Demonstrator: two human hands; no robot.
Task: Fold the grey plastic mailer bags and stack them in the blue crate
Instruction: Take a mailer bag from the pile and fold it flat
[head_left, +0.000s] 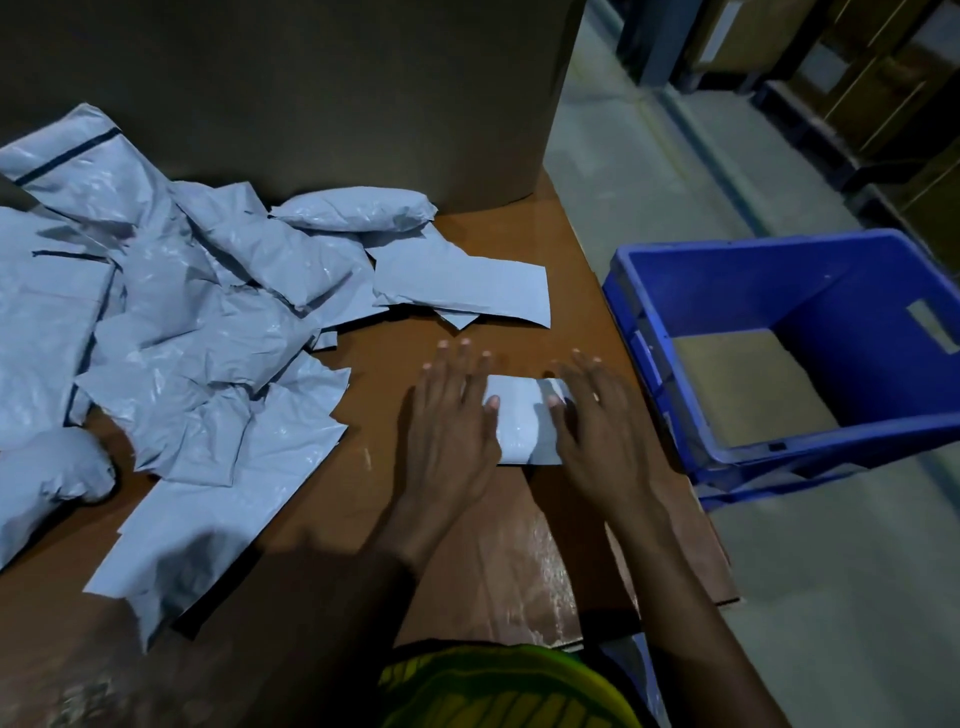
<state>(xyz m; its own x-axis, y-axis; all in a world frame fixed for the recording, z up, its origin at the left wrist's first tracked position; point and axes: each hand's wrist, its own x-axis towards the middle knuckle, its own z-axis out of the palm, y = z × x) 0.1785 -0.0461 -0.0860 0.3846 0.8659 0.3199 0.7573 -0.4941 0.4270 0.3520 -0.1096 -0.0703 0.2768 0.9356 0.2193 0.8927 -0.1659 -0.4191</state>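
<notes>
Shirt (498, 686), yellow-green, sits at bottom centre, and both forearms run up from it to mid-frame. Left hand (449, 421) and right hand (597, 421) lie palm down with fingers straight and spread. Neither grips anything. They press flat on either end of one folded bag (524, 421), which lies on the table (363, 519) at centre right. Both thumbs point inward onto the grey strip showing between the hands.

We judge the step to be flattening the fold. To do it well, push the air out toward the open edge and crease firmly so the plastic does not spring back. Then lift it by pinching both layers.

The pile (182, 312) of loose bags fills the left and upper left. The crate (649, 332) stands at right, off the table edge and near the right hand. We see no bags inside it. A box (311, 78) is at top.
</notes>
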